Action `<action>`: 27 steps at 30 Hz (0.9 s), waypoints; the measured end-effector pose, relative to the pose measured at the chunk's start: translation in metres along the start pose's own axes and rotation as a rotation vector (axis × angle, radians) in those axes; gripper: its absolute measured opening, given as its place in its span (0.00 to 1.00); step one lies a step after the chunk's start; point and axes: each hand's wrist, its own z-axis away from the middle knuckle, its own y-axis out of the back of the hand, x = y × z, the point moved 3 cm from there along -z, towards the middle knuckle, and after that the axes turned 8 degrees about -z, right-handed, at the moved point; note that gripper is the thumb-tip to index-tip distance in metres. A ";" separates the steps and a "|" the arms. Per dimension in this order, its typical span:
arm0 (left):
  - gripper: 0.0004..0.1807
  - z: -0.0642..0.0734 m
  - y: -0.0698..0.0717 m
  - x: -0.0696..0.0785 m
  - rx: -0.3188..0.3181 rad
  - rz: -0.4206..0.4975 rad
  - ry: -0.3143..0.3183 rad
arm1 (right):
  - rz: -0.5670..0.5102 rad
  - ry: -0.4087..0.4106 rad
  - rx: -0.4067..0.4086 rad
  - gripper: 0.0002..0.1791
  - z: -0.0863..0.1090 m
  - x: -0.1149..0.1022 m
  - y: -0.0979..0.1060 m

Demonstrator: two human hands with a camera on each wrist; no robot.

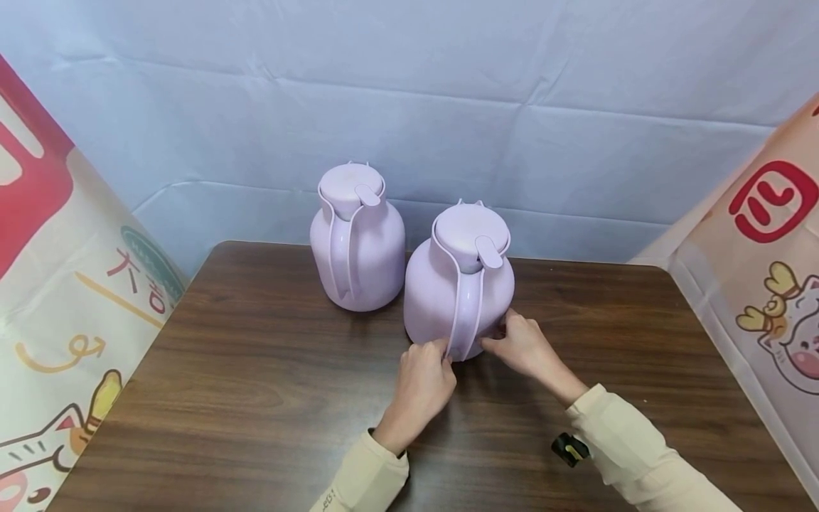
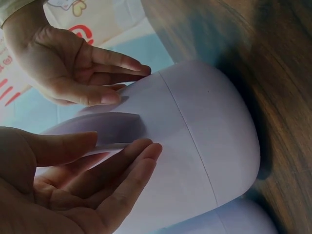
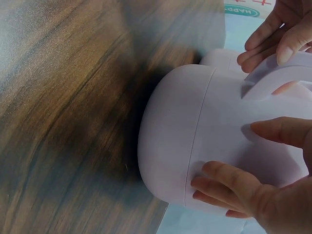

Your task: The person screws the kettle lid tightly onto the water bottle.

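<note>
Two lilac thermos jugs stand upright on the table. My left hand [image 1: 424, 380] is at the lower handle [image 1: 469, 302] of the nearer thermos jug [image 1: 427, 295], pinching it between thumb and fingers. In the left wrist view, the thumb lies along one edge of that handle and the fingers along the other. My right hand [image 1: 526, 347] touches the same jug's lower right side; the right wrist view shows its fingers [image 3: 222, 183] extended on the body, thumb apart. The second thermos jug [image 1: 380, 249] is untouched, farther back on the left.
The brown wood-grain table [image 1: 256, 398] ends at a pale blue cloth backdrop [image 1: 269, 128] behind the jugs. Printed cartoon sheets [image 1: 777, 284] hang at both sides. A small black object [image 1: 569, 449] shows beside the right sleeve.
</note>
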 end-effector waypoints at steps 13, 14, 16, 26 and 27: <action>0.11 -0.007 -0.002 -0.003 0.004 -0.006 -0.008 | 0.002 -0.008 -0.012 0.22 -0.007 0.000 0.002; 0.11 -0.008 -0.002 -0.003 0.003 -0.004 -0.007 | 0.000 -0.008 -0.013 0.22 -0.007 0.000 0.002; 0.10 -0.009 -0.003 -0.004 -0.004 0.001 0.003 | -0.003 -0.004 -0.016 0.21 -0.009 0.000 0.002; 0.10 -0.018 -0.004 -0.007 -0.015 0.003 0.035 | -0.014 0.004 -0.008 0.22 -0.020 0.002 0.002; 0.09 -0.019 -0.005 -0.007 -0.016 0.000 0.038 | -0.015 0.002 -0.009 0.22 -0.021 0.002 0.002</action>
